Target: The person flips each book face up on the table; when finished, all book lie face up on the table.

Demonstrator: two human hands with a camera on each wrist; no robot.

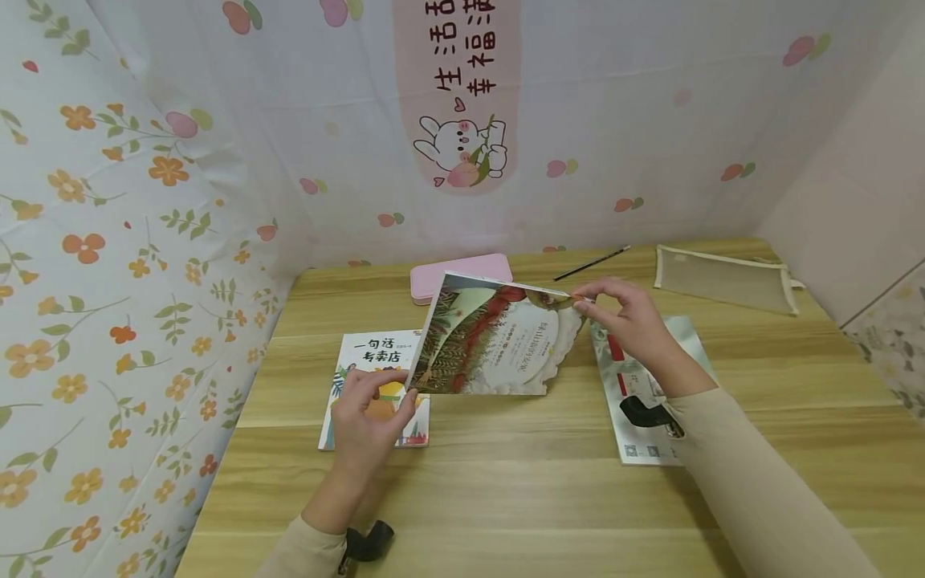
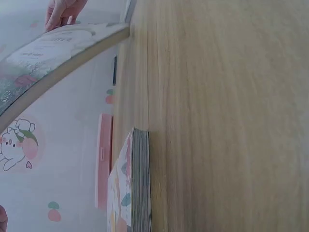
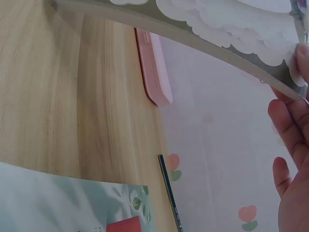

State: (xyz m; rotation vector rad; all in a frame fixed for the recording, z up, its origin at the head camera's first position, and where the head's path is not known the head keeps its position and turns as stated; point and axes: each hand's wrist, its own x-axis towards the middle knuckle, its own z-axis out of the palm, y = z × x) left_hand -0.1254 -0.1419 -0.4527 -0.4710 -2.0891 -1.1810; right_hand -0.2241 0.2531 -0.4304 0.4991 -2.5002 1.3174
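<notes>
Both hands hold an illustrated book in the air above the table, turned sideways and tilted. My left hand pinches its lower left corner between thumb and fingers. At the upper right corner, my right hand pinches the edge. The cover shows red and green plants and a scalloped white shape. In the right wrist view the right hand grips the corner of the book. Beneath the left hand lies a white picture book, partly covered. A pale green book lies below the right forearm.
A pink pencil case sits at the back of the wooden table. Right of it lie a dark pencil and a beige mesh pouch. A patterned curtain hangs behind and at the left.
</notes>
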